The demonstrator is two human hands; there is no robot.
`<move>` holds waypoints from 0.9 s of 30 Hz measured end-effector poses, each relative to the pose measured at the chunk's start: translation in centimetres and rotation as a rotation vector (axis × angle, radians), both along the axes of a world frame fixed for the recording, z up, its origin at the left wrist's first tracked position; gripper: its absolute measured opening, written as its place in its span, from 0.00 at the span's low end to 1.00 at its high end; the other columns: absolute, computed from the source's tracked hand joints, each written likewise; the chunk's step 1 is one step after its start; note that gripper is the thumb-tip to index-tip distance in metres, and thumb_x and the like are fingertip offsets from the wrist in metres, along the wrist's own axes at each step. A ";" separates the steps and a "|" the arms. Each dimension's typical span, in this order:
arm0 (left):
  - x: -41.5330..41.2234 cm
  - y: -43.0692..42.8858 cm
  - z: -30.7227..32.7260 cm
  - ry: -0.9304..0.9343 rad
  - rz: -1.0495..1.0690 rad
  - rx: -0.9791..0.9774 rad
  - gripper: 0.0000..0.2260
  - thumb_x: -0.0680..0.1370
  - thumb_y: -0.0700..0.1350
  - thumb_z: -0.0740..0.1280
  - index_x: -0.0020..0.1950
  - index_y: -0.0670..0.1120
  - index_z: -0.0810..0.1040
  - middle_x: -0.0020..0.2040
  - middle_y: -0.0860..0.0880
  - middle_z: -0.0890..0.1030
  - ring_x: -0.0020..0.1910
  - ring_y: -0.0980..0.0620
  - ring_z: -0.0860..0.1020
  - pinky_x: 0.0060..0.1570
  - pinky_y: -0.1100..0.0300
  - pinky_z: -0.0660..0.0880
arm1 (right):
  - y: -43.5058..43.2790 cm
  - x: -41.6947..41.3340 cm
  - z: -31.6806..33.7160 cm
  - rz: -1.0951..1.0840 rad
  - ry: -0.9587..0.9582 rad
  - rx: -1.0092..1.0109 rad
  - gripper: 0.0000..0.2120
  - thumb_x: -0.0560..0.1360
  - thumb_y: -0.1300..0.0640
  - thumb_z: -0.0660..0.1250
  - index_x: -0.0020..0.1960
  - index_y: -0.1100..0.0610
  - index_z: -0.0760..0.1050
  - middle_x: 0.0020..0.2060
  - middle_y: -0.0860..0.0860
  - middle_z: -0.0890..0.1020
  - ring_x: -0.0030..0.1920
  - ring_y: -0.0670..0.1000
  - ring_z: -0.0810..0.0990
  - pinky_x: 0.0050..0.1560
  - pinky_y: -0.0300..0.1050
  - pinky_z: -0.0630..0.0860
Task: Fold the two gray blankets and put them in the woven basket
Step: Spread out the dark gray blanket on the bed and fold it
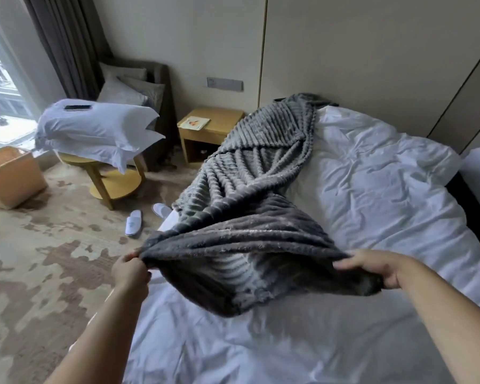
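Left hand (130, 268) and right hand (372, 266) each pinch near edge of gray blanket (250, 189), lifted lower centre, rest twisted up across bed (372, 189). Tan basket (10, 176), possibly woven, far left on floor.

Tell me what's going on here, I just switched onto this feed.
A person grips the near end of a gray ribbed blanket, one corner in the left hand and one in the right hand, lifted over the white bed. The rest lies twisted, unfolded, trailing toward the wall. The basket sits on the floor by the window, no blanket showing in it.
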State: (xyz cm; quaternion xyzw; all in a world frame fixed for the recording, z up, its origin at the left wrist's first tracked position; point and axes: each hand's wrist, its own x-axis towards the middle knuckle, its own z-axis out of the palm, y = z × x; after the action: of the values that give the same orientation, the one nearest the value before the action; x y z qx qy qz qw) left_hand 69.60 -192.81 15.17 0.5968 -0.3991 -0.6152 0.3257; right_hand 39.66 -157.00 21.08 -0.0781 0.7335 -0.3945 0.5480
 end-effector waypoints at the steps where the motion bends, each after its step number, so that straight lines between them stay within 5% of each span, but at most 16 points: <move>1: 1.3 0.1 -1.9 -0.175 -0.039 -0.026 0.12 0.75 0.31 0.59 0.47 0.45 0.77 0.34 0.42 0.74 0.27 0.49 0.69 0.21 0.66 0.67 | 1.4 0.1 -1.2 0.226 0.181 0.253 0.11 0.67 0.64 0.74 0.50 0.59 0.83 0.47 0.57 0.85 0.47 0.56 0.83 0.45 0.44 0.79; 3: 3.6 1.0 -5.6 -0.419 -0.142 -0.018 0.06 0.75 0.33 0.63 0.44 0.42 0.77 0.31 0.43 0.73 0.26 0.49 0.69 0.29 0.60 0.68 | 3.5 0.4 -3.8 0.404 0.582 0.614 0.08 0.66 0.67 0.71 0.41 0.56 0.77 0.39 0.55 0.80 0.42 0.55 0.78 0.37 0.40 0.72; 5: 4.6 2.4 -8.8 -0.574 -0.280 0.016 0.06 0.76 0.35 0.63 0.41 0.38 0.78 0.28 0.42 0.72 0.23 0.49 0.68 0.29 0.59 0.65 | 4.5 0.5 -6.7 0.133 0.849 0.632 0.10 0.67 0.69 0.64 0.36 0.55 0.70 0.36 0.55 0.73 0.40 0.59 0.72 0.32 0.44 0.65; 7: 4.5 3.8 -10.6 -0.673 -0.426 0.016 0.09 0.78 0.37 0.61 0.44 0.36 0.79 0.31 0.40 0.75 0.23 0.47 0.71 0.25 0.62 0.66 | 4.9 1.3 -8.2 -0.237 1.004 0.532 0.10 0.68 0.70 0.60 0.42 0.57 0.73 0.41 0.60 0.75 0.42 0.61 0.72 0.35 0.46 0.66; 9: 3.7 4.6 -11.2 -0.760 -0.558 0.042 0.09 0.79 0.39 0.60 0.48 0.35 0.78 0.39 0.37 0.78 0.31 0.42 0.77 0.26 0.58 0.72 | 4.3 1.3 -8.4 -0.663 0.828 0.366 0.13 0.72 0.69 0.58 0.52 0.60 0.76 0.50 0.63 0.78 0.47 0.63 0.75 0.43 0.51 0.73; 11: 2.6 4.9 -11.6 -0.766 -0.655 0.058 0.11 0.79 0.39 0.61 0.50 0.31 0.77 0.47 0.32 0.80 0.42 0.35 0.81 0.34 0.51 0.76 | 2.9 0.6 -8.3 -1.137 0.382 0.012 0.14 0.78 0.65 0.57 0.61 0.59 0.74 0.57 0.59 0.79 0.51 0.59 0.77 0.48 0.53 0.78; 13: 1.4 5.0 -11.4 -0.791 -0.760 -0.023 0.10 0.77 0.39 0.62 0.48 0.32 0.79 0.48 0.31 0.81 0.47 0.36 0.80 0.43 0.50 0.76 | 1.4 0.1 -7.7 -1.285 -0.045 -0.315 0.11 0.81 0.59 0.54 0.57 0.55 0.75 0.52 0.54 0.80 0.49 0.56 0.78 0.43 0.51 0.82; 16: 0.1 4.7 -11.4 -0.785 -0.735 -0.139 0.05 0.72 0.34 0.62 0.39 0.37 0.76 0.43 0.32 0.81 0.46 0.37 0.80 0.45 0.50 0.76 | 0.1 -0.6 -7.7 -0.962 -0.103 -0.109 0.15 0.82 0.53 0.53 0.53 0.57 0.77 0.47 0.60 0.81 0.49 0.60 0.79 0.52 0.59 0.79; 20: 1.5 4.1 -12.2 -0.856 -0.668 -0.119 0.06 0.72 0.33 0.59 0.44 0.38 0.75 0.40 0.36 0.79 0.45 0.35 0.80 0.38 0.52 0.75 | 2.3 0.0 -9.2 0.017 0.197 0.498 0.05 0.72 0.63 0.63 0.42 0.59 0.77 0.33 0.59 0.79 0.31 0.54 0.76 0.32 0.39 0.71; 23: 3.8 3.8 -13.1 -0.987 -0.766 -0.062 0.09 0.74 0.35 0.59 0.44 0.38 0.79 0.41 0.38 0.81 0.46 0.40 0.82 0.30 0.59 0.68 | 4.9 -0.2 -11.1 0.273 0.293 0.784 0.06 0.68 0.64 0.62 0.35 0.59 0.76 0.26 0.57 0.76 0.25 0.52 0.75 0.29 0.34 0.67; 25: 5.3 4.7 -13.7 -1.112 -0.870 0.008 0.10 0.74 0.38 0.59 0.47 0.42 0.80 0.45 0.44 0.82 0.44 0.47 0.81 0.31 0.63 0.69 | 5.7 0.3 -12.7 0.311 0.299 0.820 0.09 0.72 0.64 0.58 0.43 0.61 0.77 0.41 0.60 0.82 0.38 0.53 0.80 0.34 0.36 0.72; 27: 6.1 6.1 -14.9 -1.161 -0.965 0.024 0.09 0.72 0.37 0.60 0.46 0.43 0.79 0.42 0.45 0.81 0.40 0.49 0.80 0.29 0.64 0.69 | 6.2 0.7 -14.3 0.377 0.411 0.845 0.18 0.80 0.63 0.51 0.63 0.66 0.73 0.65 0.60 0.75 0.61 0.53 0.76 0.53 0.40 0.73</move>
State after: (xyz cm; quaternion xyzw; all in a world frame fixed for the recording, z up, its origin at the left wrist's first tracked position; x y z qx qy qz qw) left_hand 75.71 -186.73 0.27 0.5875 -0.7169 -0.2807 -0.2492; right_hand 40.38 -150.83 6.74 -0.0565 0.8949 0.0658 0.4377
